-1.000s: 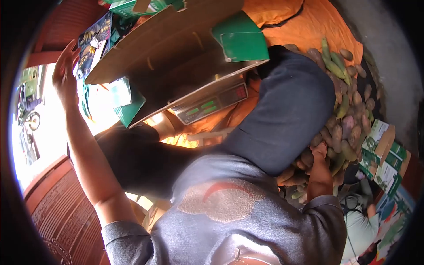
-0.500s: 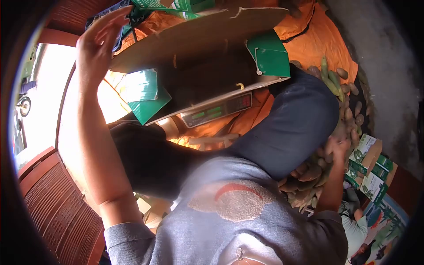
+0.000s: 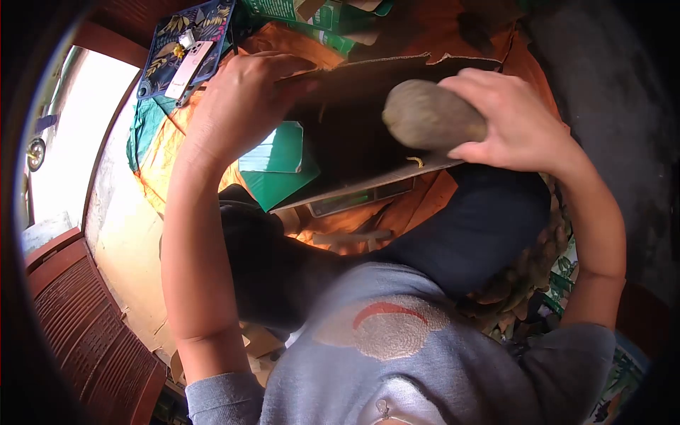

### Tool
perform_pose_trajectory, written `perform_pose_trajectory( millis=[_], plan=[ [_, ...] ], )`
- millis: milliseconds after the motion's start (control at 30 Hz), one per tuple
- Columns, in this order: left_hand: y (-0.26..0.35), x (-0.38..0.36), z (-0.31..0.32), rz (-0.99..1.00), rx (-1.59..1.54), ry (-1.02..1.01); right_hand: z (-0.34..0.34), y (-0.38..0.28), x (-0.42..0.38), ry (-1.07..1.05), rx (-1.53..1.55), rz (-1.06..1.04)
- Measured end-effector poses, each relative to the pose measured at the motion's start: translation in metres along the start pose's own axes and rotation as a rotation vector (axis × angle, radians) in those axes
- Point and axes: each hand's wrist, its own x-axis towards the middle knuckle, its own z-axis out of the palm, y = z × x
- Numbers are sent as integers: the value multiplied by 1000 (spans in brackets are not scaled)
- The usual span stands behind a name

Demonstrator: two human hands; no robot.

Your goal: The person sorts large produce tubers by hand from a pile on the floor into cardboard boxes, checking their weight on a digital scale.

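Note:
A large brownish, rounded oblong vegetable or fruit (image 3: 432, 117) is gripped in my right hand (image 3: 506, 120), over the right part of an open cardboard box (image 3: 354, 127). My left hand (image 3: 248, 95) is at the box's upper left edge, its fingers bent over the flap; whether they pinch it is hard to tell. The box has a dark interior and a green flap (image 3: 276, 166) on its left. Under the box's near edge shows a scale (image 3: 343, 203) with a green display. A small yellow bit (image 3: 416, 162) lies on the near edge.
A patterned tray (image 3: 159, 71) with a pink phone (image 3: 188, 69) stands at the upper left. Orange sheeting (image 3: 425, 205) spreads under the box. More brown produce (image 3: 506, 294) is piled beyond my right leg. Green cartons (image 3: 283, 8) are at the top.
My right hand has come up from the produce pile to above the box, now holding one piece. My left hand has moved right and down to the box edge.

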Motion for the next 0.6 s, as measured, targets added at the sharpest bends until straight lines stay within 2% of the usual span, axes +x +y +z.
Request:
perform_pose_trajectory(
  millis=[67,133,200,267,300,433,600],
  plan=[
    [-2,-2,2,19,33,19,26,-15,43,-280,-111,7],
    [-4,-1,3,45,35,29,47,-34,81,-615,-143,104],
    [-5,-2,2,77,5,34,96,-25,96,-592,-5,89],
    [-4,-2,0,89,-2,35,153,-11,115,-611,-1,81],
    [-4,-2,-1,82,-9,29,161,-11,123,-620,0,75],
    [-3,-3,-2,41,-11,-10,180,-4,135,-369,347,-156],
    [-6,-3,0,68,-60,-4,212,0,153,-378,326,-198]
  ],
)
